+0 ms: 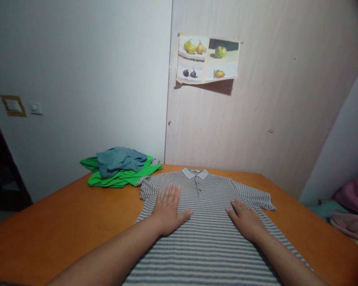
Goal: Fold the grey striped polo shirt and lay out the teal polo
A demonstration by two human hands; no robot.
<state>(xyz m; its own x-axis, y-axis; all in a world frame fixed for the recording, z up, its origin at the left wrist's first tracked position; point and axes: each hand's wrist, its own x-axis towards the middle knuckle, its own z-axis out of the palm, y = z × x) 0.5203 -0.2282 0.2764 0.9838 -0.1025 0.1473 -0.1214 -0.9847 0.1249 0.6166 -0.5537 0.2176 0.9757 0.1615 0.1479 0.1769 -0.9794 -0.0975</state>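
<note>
A grey-and-white striped polo shirt (207,238) lies spread flat, front up, on the orange table (62,222), its collar pointing away from me. My left hand (168,210) rests palm down on the shirt's chest at the left, fingers stretched out together. Palm down too, my right hand (246,220) lies flat on the chest at the right. Neither hand grips the cloth.
A crumpled pile of clothes sits at the table's far left: a grey-blue garment (119,161) on top of a bright green one (122,176). Walls stand just behind the table, with a fruit picture (207,59) taped up. Pink cloth (353,210) lies beyond the right edge.
</note>
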